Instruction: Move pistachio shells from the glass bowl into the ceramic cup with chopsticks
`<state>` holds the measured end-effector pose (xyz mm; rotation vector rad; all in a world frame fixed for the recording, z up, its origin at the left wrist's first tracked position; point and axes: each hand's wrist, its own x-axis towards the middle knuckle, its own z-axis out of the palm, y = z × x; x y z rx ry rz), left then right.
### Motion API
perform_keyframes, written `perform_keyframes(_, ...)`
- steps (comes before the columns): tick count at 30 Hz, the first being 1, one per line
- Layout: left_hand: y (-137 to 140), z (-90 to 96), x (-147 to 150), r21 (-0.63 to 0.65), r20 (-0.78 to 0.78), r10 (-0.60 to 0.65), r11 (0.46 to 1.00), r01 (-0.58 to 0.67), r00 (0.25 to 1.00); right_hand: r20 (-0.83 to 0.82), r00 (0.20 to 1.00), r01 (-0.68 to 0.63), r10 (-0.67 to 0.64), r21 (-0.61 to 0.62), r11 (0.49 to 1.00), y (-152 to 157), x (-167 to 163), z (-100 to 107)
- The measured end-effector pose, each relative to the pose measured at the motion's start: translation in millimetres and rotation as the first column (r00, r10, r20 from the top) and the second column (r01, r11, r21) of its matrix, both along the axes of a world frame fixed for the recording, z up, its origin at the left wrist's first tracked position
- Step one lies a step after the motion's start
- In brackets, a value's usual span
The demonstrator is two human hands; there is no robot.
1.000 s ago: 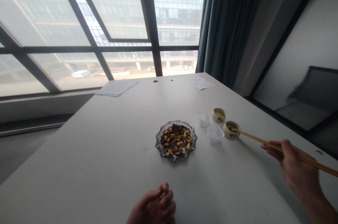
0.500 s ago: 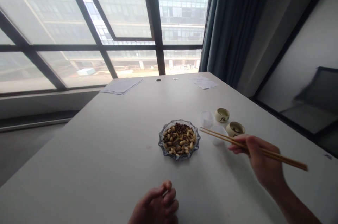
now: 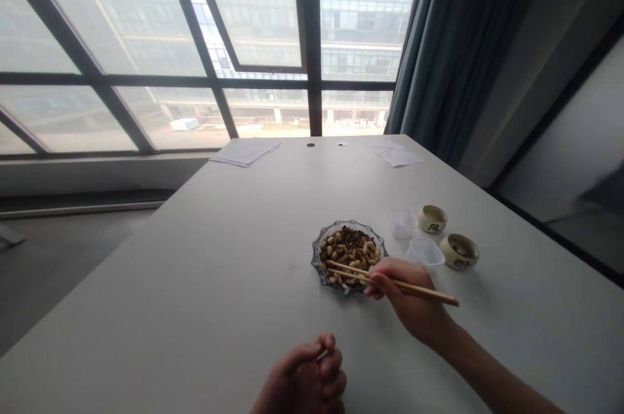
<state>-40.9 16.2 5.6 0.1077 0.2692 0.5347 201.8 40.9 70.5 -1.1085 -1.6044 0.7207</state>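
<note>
My right hand (image 3: 409, 300) is closed around a pair of wooden chopsticks (image 3: 424, 292). Their tips, slightly apart, are at the pistachios on the left side of a scalloped glass dish (image 3: 318, 242). Pistachios (image 3: 336, 249), peanuts (image 3: 369, 251) and dark seeds (image 3: 358, 237) are mixed in the dish; my fingers hide part of its right rim. Whether the tips grip a nut, I cannot tell. Lower down, my left hand (image 3: 307, 375) rests near the table's front with its fingers curled in and nothing visible in them.
Right of the dish stand two clear plastic cups (image 3: 402, 224) and two cream ceramic cups with dark characters, a farther one (image 3: 432, 219) and a nearer one (image 3: 459, 251), which holds something dark. Papers (image 3: 246, 152) lie on the white table's (image 3: 234, 258) far end, below the windows.
My right hand has moved left with the chopsticks, from beside the small cups to over the dish. My left hand keeps its curled pose. The camera view has shifted slightly left.
</note>
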Motion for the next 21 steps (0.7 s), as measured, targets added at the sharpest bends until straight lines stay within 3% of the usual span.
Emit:
perform_keyframes(11, -2.6, -0.5, -0.8, 0.013, -0.017, 0.005, 1.000, -0.005, 1.000, -0.058, 0.998, 0.007, -0.005, 0.022, 1.000, -0.2, -5.2, -14.8)
perform_keyframes(21, -0.8, -4.4, -0.5, 0.015, -0.012, -0.002, 1.000, 0.002, 1.000, -0.146, 0.986, 0.066, -0.078, -0.084, 0.994, -1.8, -4.3, -15.6)
